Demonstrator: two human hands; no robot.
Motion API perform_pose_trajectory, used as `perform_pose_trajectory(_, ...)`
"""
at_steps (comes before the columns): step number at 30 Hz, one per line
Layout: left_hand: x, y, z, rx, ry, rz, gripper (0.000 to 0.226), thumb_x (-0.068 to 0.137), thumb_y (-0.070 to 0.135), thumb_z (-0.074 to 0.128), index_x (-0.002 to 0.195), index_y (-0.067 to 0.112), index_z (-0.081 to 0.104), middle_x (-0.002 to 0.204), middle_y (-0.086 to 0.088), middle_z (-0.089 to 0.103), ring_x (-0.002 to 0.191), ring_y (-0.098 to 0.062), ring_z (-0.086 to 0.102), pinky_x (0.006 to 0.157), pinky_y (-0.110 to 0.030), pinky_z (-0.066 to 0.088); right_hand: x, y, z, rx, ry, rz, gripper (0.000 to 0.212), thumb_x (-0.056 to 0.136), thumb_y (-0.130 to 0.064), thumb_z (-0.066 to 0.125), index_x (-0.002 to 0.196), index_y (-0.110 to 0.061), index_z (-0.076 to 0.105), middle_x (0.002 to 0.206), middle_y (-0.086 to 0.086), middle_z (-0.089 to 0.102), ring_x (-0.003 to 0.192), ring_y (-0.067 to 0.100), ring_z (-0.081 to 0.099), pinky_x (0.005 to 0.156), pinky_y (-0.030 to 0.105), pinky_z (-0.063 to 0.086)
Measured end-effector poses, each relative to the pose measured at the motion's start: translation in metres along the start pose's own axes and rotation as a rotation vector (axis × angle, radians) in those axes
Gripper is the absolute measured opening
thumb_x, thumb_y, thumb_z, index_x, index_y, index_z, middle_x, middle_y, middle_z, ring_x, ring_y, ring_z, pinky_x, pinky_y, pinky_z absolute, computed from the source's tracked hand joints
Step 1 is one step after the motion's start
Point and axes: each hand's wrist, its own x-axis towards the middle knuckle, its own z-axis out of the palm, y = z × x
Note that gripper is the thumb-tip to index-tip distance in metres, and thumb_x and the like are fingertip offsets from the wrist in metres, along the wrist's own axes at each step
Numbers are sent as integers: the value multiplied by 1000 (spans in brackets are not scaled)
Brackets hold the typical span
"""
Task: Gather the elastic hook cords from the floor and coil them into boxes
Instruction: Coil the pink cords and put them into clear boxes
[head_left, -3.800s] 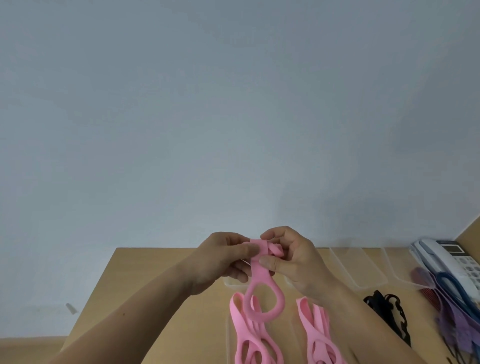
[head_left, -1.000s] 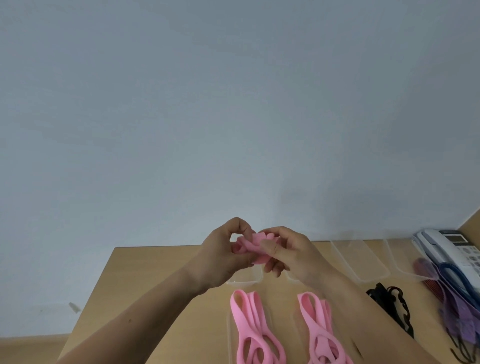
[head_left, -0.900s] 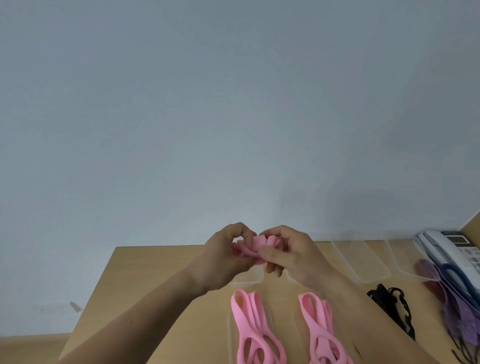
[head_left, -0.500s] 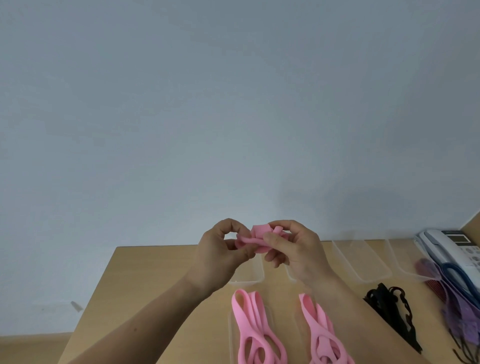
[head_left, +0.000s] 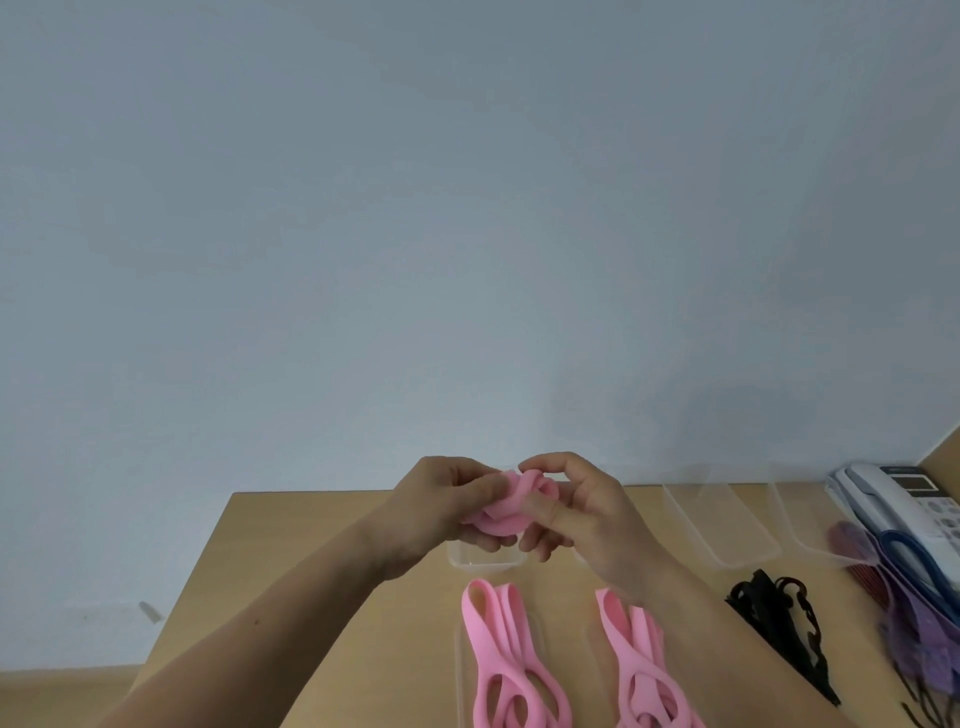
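I see both hands, left hand and right hand, pinch the coiled pink cord directly above the clear box.

both hands, left hand and right hand, grip coiled pink cord; clear box at 6 o'clock beneath.

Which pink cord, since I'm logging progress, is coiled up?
The pink cord gripped between left hand and right hand; the other pink cords lie stretched out.
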Motion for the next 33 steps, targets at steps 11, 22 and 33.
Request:
perform_pose_trajectory(11, 0, -12, 5, -141, 155, 86, 26, 94, 24, 64, 104, 0, 69, 92, -19, 74, 79, -28, 72, 67, -29, 57, 0, 10, 1, 134, 34, 5, 29, 85, -17, 71, 99, -7, 48, 86, 28, 70, 73, 39, 69, 62, 36, 55)
perform_pose_trajectory(22, -4, -38, -18, -114, 227, 4, 23, 92, 18, 70, 105, 0, 65, 74, -13, 69, 54, -21, 60, 51, -26, 47, 10, 29, 23, -686, -10, -153, 42, 71, -45, 75, 104, -55, 51, 110, -33, 55, 100, -2, 57, 77, 16, 51)
perform_pose_trajectory(33, -2, -77, -47, -16, 64, -54, 27, 103, 19, 48, 103, 1, 67, 73, -10, 68, 60, -20, 60, 55, -28, 47, 17, 62, 58, -1106, 65, -384, 41, 73, -38, 70, 109, -20, 61, 109, -13, 60, 91, 1, 56, 73, 17, 50)
